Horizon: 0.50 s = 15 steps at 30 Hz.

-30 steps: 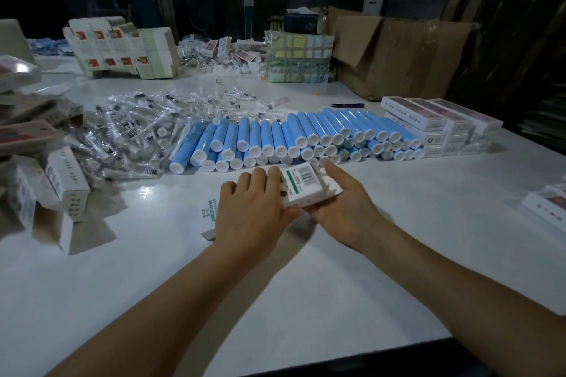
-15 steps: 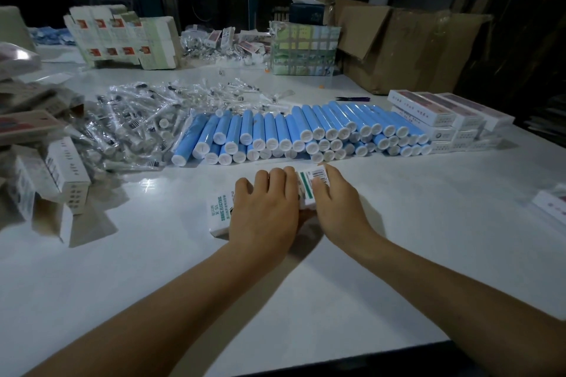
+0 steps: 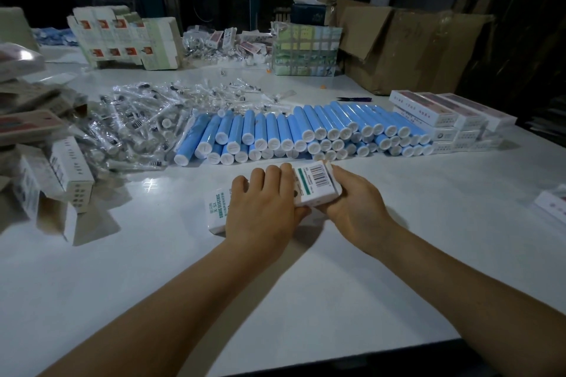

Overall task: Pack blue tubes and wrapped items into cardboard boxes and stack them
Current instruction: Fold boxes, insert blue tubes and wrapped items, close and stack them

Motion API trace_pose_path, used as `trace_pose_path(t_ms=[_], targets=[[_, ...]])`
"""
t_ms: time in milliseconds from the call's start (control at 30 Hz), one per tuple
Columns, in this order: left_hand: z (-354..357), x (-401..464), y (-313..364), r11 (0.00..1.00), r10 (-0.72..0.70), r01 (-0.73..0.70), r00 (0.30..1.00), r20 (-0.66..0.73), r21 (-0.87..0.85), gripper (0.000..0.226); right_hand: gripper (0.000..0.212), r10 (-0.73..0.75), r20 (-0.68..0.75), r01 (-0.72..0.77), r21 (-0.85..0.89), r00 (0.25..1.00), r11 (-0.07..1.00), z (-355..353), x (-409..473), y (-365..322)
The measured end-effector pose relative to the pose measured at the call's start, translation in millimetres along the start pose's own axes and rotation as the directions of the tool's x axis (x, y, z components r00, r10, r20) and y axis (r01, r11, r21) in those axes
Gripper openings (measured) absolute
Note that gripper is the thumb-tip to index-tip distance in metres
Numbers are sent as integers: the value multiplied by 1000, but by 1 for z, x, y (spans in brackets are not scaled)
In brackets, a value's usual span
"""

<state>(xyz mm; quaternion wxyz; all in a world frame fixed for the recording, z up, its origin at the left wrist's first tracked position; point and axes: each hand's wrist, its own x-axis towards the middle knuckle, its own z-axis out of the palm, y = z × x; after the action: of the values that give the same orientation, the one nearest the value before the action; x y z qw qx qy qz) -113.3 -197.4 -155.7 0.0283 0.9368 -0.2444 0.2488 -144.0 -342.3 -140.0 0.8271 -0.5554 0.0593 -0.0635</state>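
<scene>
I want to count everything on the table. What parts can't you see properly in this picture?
All in the head view:
- White box: its middle is covered by the left hand; the right hand hides its right end.
- Blue tubes: lower rows are hidden behind the front ones.
- Wrapped items: glare and overlap blur the pile.
- Stacked boxes: print too small.
- Box at the right edge: cut off.
</scene>
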Motion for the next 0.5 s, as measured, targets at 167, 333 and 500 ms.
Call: trace_pose_path(t_ms=[167, 333, 500], targets=[[-1, -1, -1, 1000, 3, -3, 999, -38, -10, 71, 28, -24, -41, 21, -77, 999, 997, 3, -1, 0], [-2, -1, -1, 1000, 15, -16, 995, -94, -19, 68, 27, -62, -89, 53, -99, 994, 994, 4, -2, 0], [-4, -4, 1, 998, 57, -55, 990, -128, 14, 66, 27, -77, -136, 59, -127, 988, 990, 5, -1, 3]])
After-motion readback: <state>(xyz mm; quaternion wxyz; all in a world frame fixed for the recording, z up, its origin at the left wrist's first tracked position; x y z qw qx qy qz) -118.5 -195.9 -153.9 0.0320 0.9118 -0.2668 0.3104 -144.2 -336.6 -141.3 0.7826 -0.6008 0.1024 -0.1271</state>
